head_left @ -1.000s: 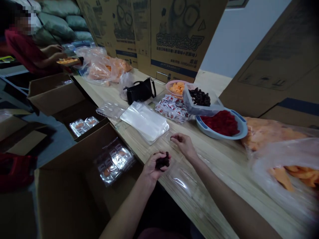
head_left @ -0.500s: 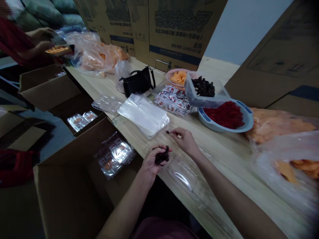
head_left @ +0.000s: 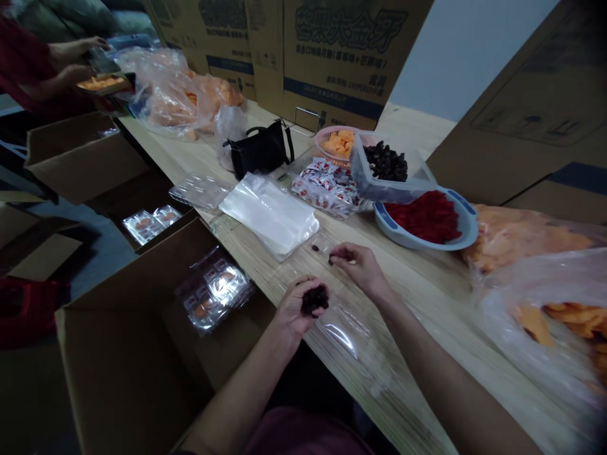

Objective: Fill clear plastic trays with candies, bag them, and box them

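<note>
My left hand (head_left: 290, 311) is curled around a handful of small dark brown pieces (head_left: 315, 300), held just above the table's near edge. To its right, my right hand (head_left: 359, 266) pinches a single dark piece (head_left: 331, 259) between thumb and fingertips, low over clear plastic (head_left: 342, 338) on the table. One loose dark piece (head_left: 315, 248) lies left of those fingertips. Beyond both hands is a stack of clear plastic bags (head_left: 270, 212). More dark pieces (head_left: 385, 162) fill a clear plastic tub (head_left: 403, 189) farther back.
The tub rests against a blue basin (head_left: 420, 243) of red pieces, near a tray of small printed sachets (head_left: 327, 183). A black handbag (head_left: 260, 150) stands behind the bags. Left is an open carton (head_left: 118, 328) with packed clear packets (head_left: 218, 287). A co-worker's arms (head_left: 61, 69) are far left.
One dark piece now lies where my right fingertips were. The right hand has shifted slightly right, with a dark piece in its pinch. My left hand has turned slightly, still holding its handful.
</note>
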The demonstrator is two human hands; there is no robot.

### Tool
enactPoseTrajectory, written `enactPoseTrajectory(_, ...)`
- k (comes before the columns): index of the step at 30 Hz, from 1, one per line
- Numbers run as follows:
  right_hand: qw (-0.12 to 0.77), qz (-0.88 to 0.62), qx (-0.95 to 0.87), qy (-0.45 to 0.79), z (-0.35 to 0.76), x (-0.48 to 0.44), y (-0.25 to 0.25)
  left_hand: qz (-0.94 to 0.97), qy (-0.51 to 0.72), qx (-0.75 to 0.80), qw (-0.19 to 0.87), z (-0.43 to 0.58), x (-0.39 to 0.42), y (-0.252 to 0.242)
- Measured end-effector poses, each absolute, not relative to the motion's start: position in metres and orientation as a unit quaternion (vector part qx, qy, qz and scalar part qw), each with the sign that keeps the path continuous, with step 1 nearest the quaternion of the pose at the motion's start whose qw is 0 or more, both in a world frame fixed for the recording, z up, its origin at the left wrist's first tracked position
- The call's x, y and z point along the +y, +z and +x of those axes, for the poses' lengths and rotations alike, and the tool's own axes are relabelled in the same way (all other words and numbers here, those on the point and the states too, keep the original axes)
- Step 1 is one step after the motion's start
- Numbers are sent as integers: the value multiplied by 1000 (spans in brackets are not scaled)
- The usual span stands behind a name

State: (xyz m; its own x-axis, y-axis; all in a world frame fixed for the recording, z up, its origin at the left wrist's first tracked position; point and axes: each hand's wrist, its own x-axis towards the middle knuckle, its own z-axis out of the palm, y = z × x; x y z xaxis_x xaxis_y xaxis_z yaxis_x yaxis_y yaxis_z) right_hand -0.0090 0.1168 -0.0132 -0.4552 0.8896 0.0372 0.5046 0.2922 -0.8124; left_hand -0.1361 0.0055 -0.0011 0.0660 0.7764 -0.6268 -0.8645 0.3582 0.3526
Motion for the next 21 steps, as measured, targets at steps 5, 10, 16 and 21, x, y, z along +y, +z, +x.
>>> enactPoseTrajectory(5, 204, -473, -810, 281, -27, 132, -20, -85, 556, 397, 725, -135, 6, -2)
enactPoseTrajectory(10, 186, -459, -831, 253, -27, 125, -19, -124, 540, 370, 746, -131, 9, 2)
enactPoseTrajectory(16, 266, -409, -788, 375, 2, 90, 4, -151, 526, 363, 754, -125, 13, 4)
enactPoseTrajectory(21, 272, -375, -743, 482, 23, 49, 21, -172, 522, 357, 755, -111, 12, 3)
